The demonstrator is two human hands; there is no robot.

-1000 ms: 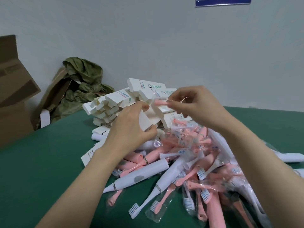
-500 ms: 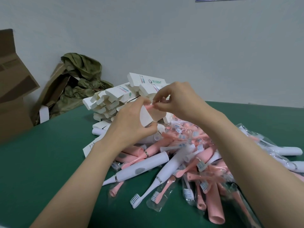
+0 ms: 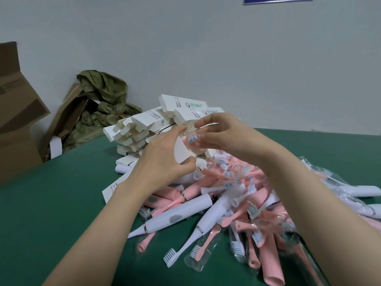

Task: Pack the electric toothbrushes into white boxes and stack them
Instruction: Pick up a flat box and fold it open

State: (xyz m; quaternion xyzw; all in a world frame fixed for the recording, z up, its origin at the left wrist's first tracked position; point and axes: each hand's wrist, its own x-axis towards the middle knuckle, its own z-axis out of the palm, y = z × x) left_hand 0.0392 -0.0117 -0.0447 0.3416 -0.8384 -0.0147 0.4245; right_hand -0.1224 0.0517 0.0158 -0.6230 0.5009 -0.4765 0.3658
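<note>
left hand [image 3: 162,164]: fingers curled round box [image 3: 181,151] | right hand [image 3: 224,135]: pinches wrapped brush head [image 3: 192,138] beside box

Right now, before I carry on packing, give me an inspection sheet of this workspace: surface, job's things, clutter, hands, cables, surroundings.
Surface: green table, stock heaped across its middle.
Job's things: white box held up, a wrapped brush head at its open end; stack of white boxes behind; pile of pink and white toothbrushes in front, many in clear wrap.
Clutter: olive cloth and cardboard box at far left.
Hands: left hand grips the white box; right hand pinches the brush head.
Cables: nothing seen.
Surroundings: pale wall, blue sign at top edge.
</note>
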